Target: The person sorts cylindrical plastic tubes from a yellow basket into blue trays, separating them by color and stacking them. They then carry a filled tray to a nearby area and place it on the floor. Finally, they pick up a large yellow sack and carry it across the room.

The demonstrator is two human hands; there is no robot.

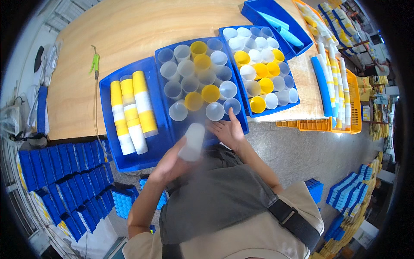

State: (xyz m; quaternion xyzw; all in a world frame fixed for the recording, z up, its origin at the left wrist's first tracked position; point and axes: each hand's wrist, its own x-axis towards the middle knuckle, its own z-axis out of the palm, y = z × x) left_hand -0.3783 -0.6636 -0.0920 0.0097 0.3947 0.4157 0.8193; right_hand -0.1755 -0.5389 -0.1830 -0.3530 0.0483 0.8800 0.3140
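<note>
My left hand (172, 162) grips a stack of translucent white cups (192, 141), held just in front of the middle blue tray (165, 113). That tray holds several upright clear and yellow cups (194, 101). My right hand (228, 129) rests with fingers spread on the tray's near edge, beside a clear cup (214, 111); it holds nothing. A blue tray on the left (108, 142) carries three lying stacks of yellow and white cups (129, 112). A third blue tray on the right (248, 110) is full of clear and yellow cups.
A wooden table (125, 34) carries the trays and a green-handled tool (95, 62). An orange crate (351, 103) with long cup stacks sits at right. Stacked blue trays (64, 181) stand on the floor at left, more at lower right (349, 194).
</note>
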